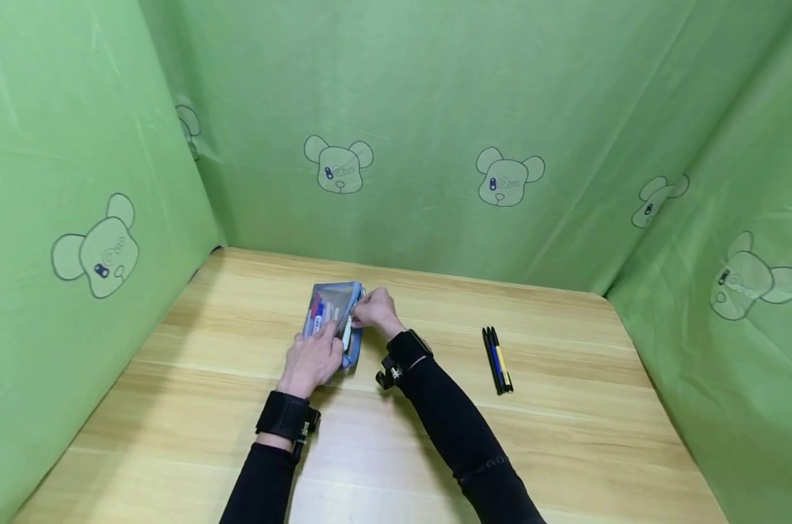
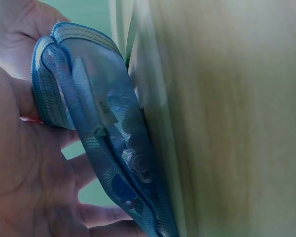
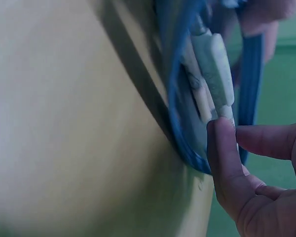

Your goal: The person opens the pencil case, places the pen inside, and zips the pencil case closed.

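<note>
One blue mesh pencil pouch (image 1: 355, 292) sits on the wooden table (image 1: 606, 437), left of centre and toward the back, zip side facing right, other pens (image 1: 318, 318) showing inside. Left hand (image 1: 312, 360) looks like it's pinching the top panel, fingers outside and thumb tucked into the mouth, but the thumb tip is hidden so don't quote me. Right hand (image 1: 375, 309) has the end of a pale pen (image 3: 216, 69) pinched between thumb and finger, right at the mouth.

If it were me, I'd let the left hand hold the blue zip edge (image 3: 183, 148) wide and slide the pen along its own length, parallel to its neighbour. Go in at an angle and it'll probably snag the mesh imo. Light pinch is plenty. Three loose pens (image 1: 496, 366) lie side by side over on the right, well apart from both hands.
</note>
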Demonstrator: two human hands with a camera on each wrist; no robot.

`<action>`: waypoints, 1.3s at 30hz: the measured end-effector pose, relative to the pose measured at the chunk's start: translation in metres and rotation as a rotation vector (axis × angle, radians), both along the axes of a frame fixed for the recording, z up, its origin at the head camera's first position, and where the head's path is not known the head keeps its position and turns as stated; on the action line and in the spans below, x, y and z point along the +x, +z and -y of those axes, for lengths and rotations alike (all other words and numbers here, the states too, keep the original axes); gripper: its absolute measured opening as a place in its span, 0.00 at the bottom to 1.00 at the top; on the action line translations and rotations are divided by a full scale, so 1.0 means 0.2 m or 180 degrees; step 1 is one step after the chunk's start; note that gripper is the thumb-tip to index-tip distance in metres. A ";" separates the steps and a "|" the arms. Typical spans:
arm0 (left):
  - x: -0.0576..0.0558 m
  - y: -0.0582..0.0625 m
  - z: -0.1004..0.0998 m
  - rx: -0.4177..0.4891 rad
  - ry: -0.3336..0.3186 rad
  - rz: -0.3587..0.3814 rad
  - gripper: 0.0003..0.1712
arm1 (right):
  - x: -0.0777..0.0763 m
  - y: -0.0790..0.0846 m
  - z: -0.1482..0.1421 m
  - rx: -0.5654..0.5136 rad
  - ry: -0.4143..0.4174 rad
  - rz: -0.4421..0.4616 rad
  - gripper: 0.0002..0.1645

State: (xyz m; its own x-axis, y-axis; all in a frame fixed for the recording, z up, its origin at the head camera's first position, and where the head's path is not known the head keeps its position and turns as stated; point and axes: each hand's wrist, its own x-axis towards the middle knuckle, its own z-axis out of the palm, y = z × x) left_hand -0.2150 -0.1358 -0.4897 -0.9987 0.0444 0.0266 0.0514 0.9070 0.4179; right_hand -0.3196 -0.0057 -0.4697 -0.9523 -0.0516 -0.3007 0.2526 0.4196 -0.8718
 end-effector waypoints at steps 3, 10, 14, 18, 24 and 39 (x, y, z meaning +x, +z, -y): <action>0.00 0.00 0.00 -0.0017 -0.0012 -0.0017 0.28 | 0.02 -0.02 0.03 -0.0098 -0.0008 0.0000 0.05; 0.00 0.01 0.00 -0.0029 -0.0048 0.0010 0.30 | 0.04 -0.07 0.06 -0.0428 0.0038 -0.0014 0.13; 0.00 0.01 0.00 -0.0076 -0.0051 0.0036 0.29 | 0.04 -0.10 0.06 -0.0666 0.0072 0.0036 0.09; 0.00 0.00 0.00 -0.0118 -0.0072 0.0021 0.27 | 0.04 -0.12 0.07 -0.0855 0.0157 0.0145 0.08; 0.00 0.00 0.01 -0.0086 -0.0083 -0.0007 0.28 | 0.05 -0.13 0.06 -0.0948 0.0313 0.0267 0.11; -0.01 0.01 0.01 -0.0028 -0.0075 0.0024 0.28 | 0.08 -0.12 0.06 -0.0776 0.0521 0.0128 0.13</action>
